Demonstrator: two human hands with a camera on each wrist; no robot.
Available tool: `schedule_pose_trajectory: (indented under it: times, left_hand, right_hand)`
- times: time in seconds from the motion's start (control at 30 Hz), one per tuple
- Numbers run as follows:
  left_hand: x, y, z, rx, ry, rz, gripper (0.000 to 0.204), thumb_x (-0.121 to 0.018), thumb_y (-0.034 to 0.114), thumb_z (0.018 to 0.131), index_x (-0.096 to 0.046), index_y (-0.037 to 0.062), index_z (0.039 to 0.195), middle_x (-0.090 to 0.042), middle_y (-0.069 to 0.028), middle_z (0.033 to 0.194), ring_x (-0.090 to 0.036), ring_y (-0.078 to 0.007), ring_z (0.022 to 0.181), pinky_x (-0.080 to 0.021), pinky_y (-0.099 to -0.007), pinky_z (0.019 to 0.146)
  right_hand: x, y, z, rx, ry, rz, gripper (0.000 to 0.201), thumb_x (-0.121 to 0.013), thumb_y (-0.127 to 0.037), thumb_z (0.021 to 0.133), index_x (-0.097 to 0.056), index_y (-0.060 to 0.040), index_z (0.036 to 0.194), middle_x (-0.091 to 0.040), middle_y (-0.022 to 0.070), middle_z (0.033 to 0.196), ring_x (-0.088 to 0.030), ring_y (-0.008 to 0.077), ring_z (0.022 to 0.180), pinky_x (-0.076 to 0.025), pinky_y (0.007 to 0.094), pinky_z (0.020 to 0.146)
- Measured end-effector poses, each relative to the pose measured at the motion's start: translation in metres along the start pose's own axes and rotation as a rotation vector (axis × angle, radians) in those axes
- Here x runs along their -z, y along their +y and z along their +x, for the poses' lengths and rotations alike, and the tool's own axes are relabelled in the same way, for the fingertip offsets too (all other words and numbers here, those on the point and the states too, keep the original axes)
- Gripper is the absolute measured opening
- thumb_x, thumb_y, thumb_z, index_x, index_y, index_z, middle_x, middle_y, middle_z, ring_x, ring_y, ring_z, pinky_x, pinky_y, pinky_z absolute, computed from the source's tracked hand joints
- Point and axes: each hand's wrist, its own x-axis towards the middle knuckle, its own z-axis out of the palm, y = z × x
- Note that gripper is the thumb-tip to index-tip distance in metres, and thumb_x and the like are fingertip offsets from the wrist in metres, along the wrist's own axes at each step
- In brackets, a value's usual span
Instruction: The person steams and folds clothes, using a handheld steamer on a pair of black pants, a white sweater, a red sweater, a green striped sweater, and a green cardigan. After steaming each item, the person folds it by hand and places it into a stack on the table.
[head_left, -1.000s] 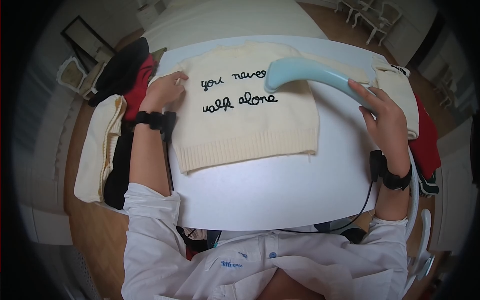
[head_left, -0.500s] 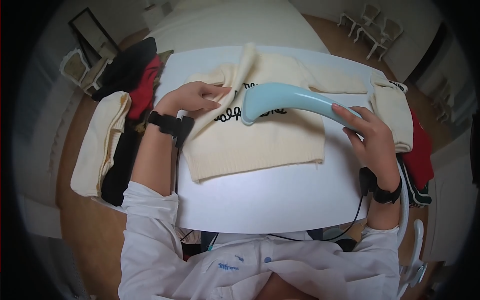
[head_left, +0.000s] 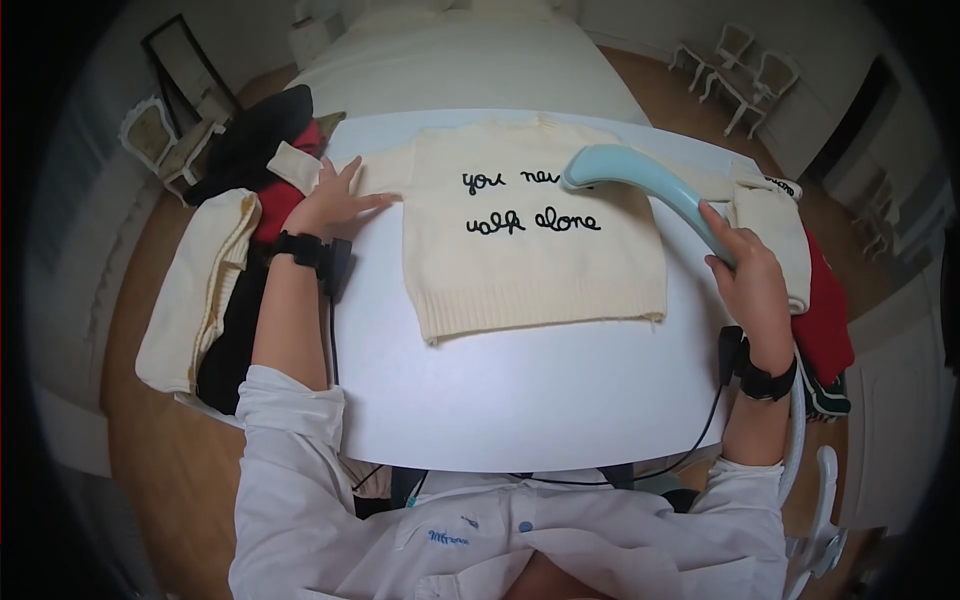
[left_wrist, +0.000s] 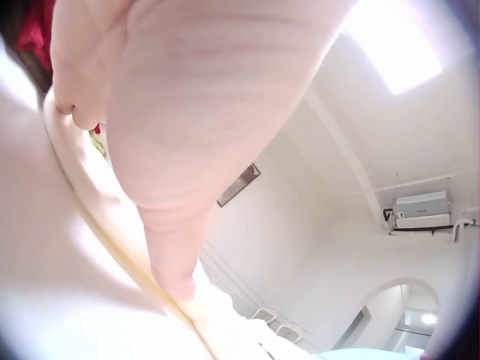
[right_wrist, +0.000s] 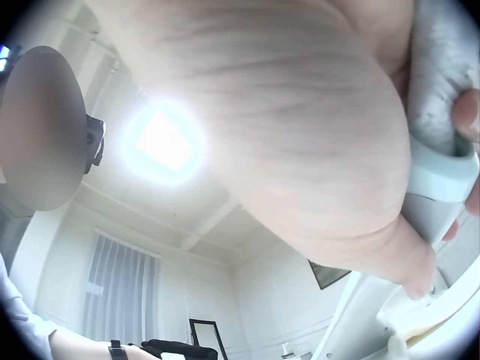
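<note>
A cream knitted sweater [head_left: 535,265] lies front up, its dark stitched lettering reading across the chest. My left hand [head_left: 335,208] rests with spread fingers on the sleeve [head_left: 385,170] at the left; in the left wrist view the thumb [left_wrist: 176,251] comes down onto the pale knit. My right hand [head_left: 755,290] grips the handle of a light blue garment steamer [head_left: 650,178]. The steamer's head overlaps the upper line of lettering and hides its end. Seen from the right wrist, fingers wrap the handle [right_wrist: 442,176].
The white table [head_left: 520,410] carries the sweater. Folded cream knitwear [head_left: 190,300] and dark and red clothes [head_left: 275,210] are piled at the left. More folded cream knitwear [head_left: 775,235] and red cloth [head_left: 825,310] sit at the right. A pale hose [head_left: 797,430] runs below the right forearm.
The sweater's left side was lifted and folded inward by my left hand, then laid flat again. That hand moved back left onto the sleeve. The steamer went left, then back right and up.
</note>
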Motion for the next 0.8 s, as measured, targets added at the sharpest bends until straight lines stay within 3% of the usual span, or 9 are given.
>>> schedule_pose_trajectory:
  times: [0.2, 0.3, 0.37, 0.4, 0.43, 0.5, 0.57, 0.6, 0.8]
  left_hand:
    - [0.003, 0.011, -0.001, 0.043, -0.116, 0.084, 0.109, -0.072, 0.077, 0.080, -0.037, 0.0157, 0.163, -0.016, -0.0368, 0.167, -0.015, -0.0537, 0.156, -0.024, -0.0576, 0.124]
    - [0.009, 0.042, -0.013, -0.259, -0.080, -0.074, 0.091, -0.076, 0.063, 0.085, -0.042, 0.0244, 0.161, -0.020, -0.0324, 0.168, -0.017, -0.0555, 0.155, -0.028, -0.0537, 0.124]
    - [0.011, 0.072, -0.020, -0.493, -0.234, -0.056, 0.088, -0.074, 0.064, 0.086, -0.044, 0.0244, 0.160, -0.021, -0.0257, 0.171, -0.019, -0.0554, 0.154, -0.030, -0.0510, 0.124]
    - [0.011, 0.094, -0.033, -0.503, -0.348, -0.002, 0.088, -0.072, 0.064, 0.087, -0.042, 0.0265, 0.161, -0.020, -0.0226, 0.172, -0.020, -0.0560, 0.154, -0.030, -0.0539, 0.123]
    - [0.011, 0.118, -0.052, -0.512, -0.453, 0.048, 0.088, -0.071, 0.065, 0.087, -0.040, 0.0285, 0.162, -0.020, -0.0195, 0.173, -0.021, -0.0567, 0.153, -0.030, -0.0567, 0.123]
    - [0.008, 0.157, -0.093, -0.538, -0.408, 0.251, 0.089, -0.068, 0.066, 0.090, -0.033, 0.0313, 0.164, -0.016, -0.0188, 0.173, -0.020, -0.0583, 0.153, -0.027, -0.0648, 0.122]
    - [0.000, 0.169, -0.105, -0.554, -0.401, 0.264, 0.089, -0.063, 0.071, 0.090, -0.026, 0.0405, 0.165, -0.013, -0.0166, 0.175, -0.019, -0.0640, 0.150, -0.029, -0.0727, 0.117]
    - [0.001, 0.175, -0.106, -0.548, -0.459, 0.278, 0.087, -0.062, 0.073, 0.089, -0.026, 0.0453, 0.164, -0.011, -0.0146, 0.175, -0.018, -0.0656, 0.149, -0.030, -0.0751, 0.114]
    - [-0.003, 0.174, -0.112, -0.578, -0.429, 0.233, 0.087, -0.062, 0.075, 0.088, -0.026, 0.0479, 0.163, -0.012, -0.0121, 0.176, -0.017, -0.0665, 0.149, -0.029, -0.0785, 0.112]
  right_hand:
    - [0.003, 0.000, 0.001, -0.029, -0.012, -0.002, 0.074, -0.075, -0.002, 0.085, -0.059, -0.0361, 0.148, -0.065, 0.0171, 0.094, -0.067, 0.0349, 0.088, -0.053, 0.0455, 0.085]
    - [0.005, -0.005, 0.001, -0.037, -0.034, -0.012, 0.074, -0.075, -0.002, 0.085, -0.059, -0.0358, 0.148, -0.065, 0.0171, 0.094, -0.067, 0.0349, 0.088, -0.053, 0.0451, 0.086]
    - [0.008, -0.008, 0.001, -0.063, -0.062, -0.015, 0.074, -0.075, -0.001, 0.085, -0.059, -0.0364, 0.148, -0.065, 0.0167, 0.094, -0.067, 0.0349, 0.088, -0.053, 0.0452, 0.086]
    - [0.007, -0.005, -0.001, -0.058, -0.057, -0.021, 0.074, -0.075, -0.001, 0.085, -0.059, -0.0364, 0.148, -0.065, 0.0167, 0.094, -0.067, 0.0349, 0.088, -0.053, 0.0452, 0.086]
    - [0.005, 0.001, -0.001, 0.012, -0.044, -0.015, 0.074, -0.075, -0.001, 0.085, -0.059, -0.0366, 0.148, -0.065, 0.0164, 0.093, -0.067, 0.0345, 0.085, -0.053, 0.0451, 0.084]
    - [0.011, -0.003, 0.008, 0.113, -0.019, -0.021, 0.074, -0.075, -0.001, 0.085, -0.059, -0.0369, 0.148, -0.065, 0.0160, 0.092, -0.066, 0.0340, 0.083, -0.053, 0.0450, 0.082]
    - [0.017, -0.019, 0.015, 0.099, -0.054, -0.136, 0.074, -0.075, -0.001, 0.085, -0.060, -0.0370, 0.148, -0.063, 0.0154, 0.089, -0.065, 0.0332, 0.076, -0.054, 0.0452, 0.077]
    - [0.022, -0.029, 0.019, 0.181, -0.026, -0.120, 0.070, -0.075, -0.003, 0.086, -0.061, -0.0353, 0.147, -0.061, 0.0147, 0.086, -0.065, 0.0321, 0.072, -0.054, 0.0439, 0.072]
    - [0.011, -0.103, 0.064, 0.380, -0.042, -0.205, 0.060, -0.073, -0.010, 0.089, -0.063, -0.0300, 0.145, -0.063, 0.0141, 0.086, -0.067, 0.0319, 0.074, -0.055, 0.0419, 0.070]
